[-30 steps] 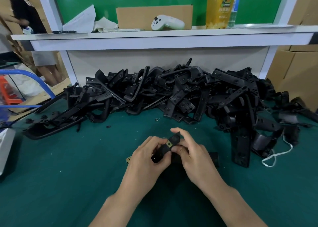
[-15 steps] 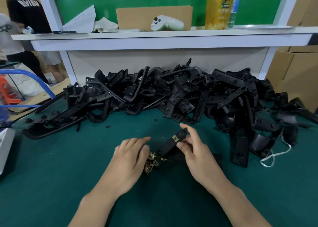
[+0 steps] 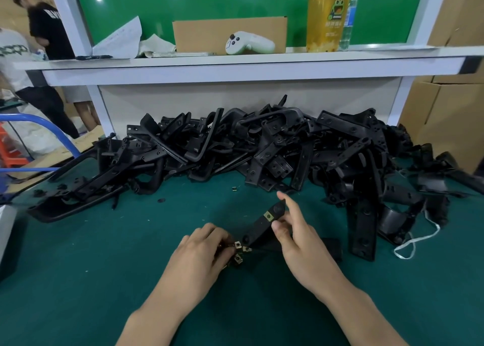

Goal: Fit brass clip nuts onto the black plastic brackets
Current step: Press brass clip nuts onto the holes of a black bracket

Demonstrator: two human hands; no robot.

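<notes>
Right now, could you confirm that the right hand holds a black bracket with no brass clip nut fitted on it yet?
Not quite: the head view shows the right hand holding the black bracket, but one brass clip nut is already fitted on it.

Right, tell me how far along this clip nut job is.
Done: one square brass clip nut sits on the slim black plastic bracket. In hand: the right hand pinches that bracket, while the left hand reaches into the loose brass clip nuts on the green mat. Left: the big heap of black plastic brackets behind, with no brass visible on them.
</notes>
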